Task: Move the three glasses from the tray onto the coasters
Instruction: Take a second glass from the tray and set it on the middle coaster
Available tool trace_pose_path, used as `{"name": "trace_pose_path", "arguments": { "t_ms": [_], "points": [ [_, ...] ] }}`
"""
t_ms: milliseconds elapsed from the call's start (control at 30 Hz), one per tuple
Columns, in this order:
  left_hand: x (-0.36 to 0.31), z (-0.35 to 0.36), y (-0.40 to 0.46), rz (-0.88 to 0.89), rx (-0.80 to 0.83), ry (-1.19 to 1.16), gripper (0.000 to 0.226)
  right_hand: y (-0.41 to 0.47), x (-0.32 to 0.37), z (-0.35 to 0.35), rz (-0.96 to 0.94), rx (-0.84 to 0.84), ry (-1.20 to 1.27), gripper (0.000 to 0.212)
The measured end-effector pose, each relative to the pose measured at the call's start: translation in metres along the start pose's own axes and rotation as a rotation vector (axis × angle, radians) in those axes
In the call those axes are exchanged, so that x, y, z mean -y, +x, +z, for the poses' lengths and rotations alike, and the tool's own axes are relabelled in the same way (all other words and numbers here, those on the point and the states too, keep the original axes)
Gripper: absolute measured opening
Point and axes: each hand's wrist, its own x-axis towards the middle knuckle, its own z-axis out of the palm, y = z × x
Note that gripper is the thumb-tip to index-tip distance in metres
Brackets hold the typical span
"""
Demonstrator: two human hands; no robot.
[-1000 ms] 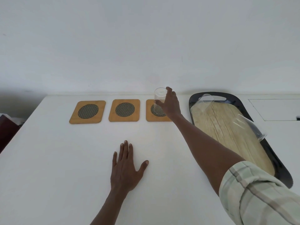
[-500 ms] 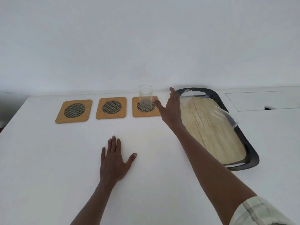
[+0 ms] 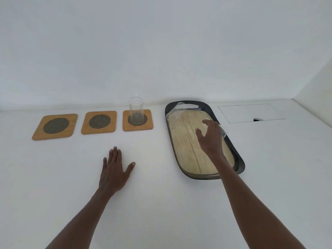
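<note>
One clear glass [image 3: 136, 110] stood upright on the rightmost coaster [image 3: 138, 120], right over its dark mesh disc. The middle coaster [image 3: 99, 122] and the left coaster [image 3: 55, 126] sat bare in the same row, all three wooden squares close together near the back of the surface.

Over on the tray [image 3: 239, 155], a dark oval rim around a pale wood-grain floor, a second glass [image 3: 177, 110] showed at the far left corner, its shape smeared and leaning in the wide-angle view. A third glass [image 3: 223, 132] peeked out just behind the right hand [image 3: 211, 139]; only a sliver of it was visible.

That right hand hovered above the tray's middle, fingers spread and curled, thumb apart from the rest, gripping nothing that could be seen. Whether it touched the third glass, I could not tell. The left hand [image 3: 114, 169] lay flat on the tabletop [image 3: 53, 177], palm down, fingers nearly together, thumb splayed out.

The tabletop was plain white and matte, running back to a plain pale wall [image 3: 161, 51]. A thin rectangular outline with a small dark notch, a flush hatch [image 3: 249, 113], sat in the surface right of the tray. No brand, label or writing was readable anywhere.
</note>
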Motion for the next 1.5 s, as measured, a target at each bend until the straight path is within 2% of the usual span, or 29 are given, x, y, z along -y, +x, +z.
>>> {"name": "trace_pose_path", "arguments": {
  "t_ms": [333,467,633,733,933,1067,1300,1500],
  "points": [
    [-0.045,0.029,0.026,0.073,0.005,-0.017,0.092,0.017,-0.062,-0.017,0.129,0.048,-0.137,0.053],
    [-0.043,0.033,0.026,0.067,-0.018,0.064,0.097,0.026,-0.081,-0.018,0.119,0.120,-0.210,0.066],
    [-0.048,0.032,0.022,0.071,-0.024,0.049,0.099,0.041,-0.091,-0.020,0.112,0.217,-0.317,0.078],
    [-0.043,0.036,0.025,0.057,-0.011,0.089,0.100,0.046,-0.099,-0.003,0.127,0.296,-0.381,0.077],
    [-0.045,0.033,0.027,0.061,-0.023,0.095,0.102,0.054,-0.095,-0.001,0.094,0.239,-0.494,0.054],
    [-0.044,0.033,0.027,0.054,-0.016,0.090,0.102,0.048,-0.096,0.003,0.122,0.258,-0.423,0.068],
    [-0.044,0.032,0.026,0.059,-0.024,0.075,0.101,0.035,-0.095,0.009,0.172,0.221,-0.209,0.066],
    [-0.045,0.033,0.027,0.057,-0.027,0.077,0.102,0.021,-0.076,0.017,0.223,0.070,0.095,0.062]
  ]
}}
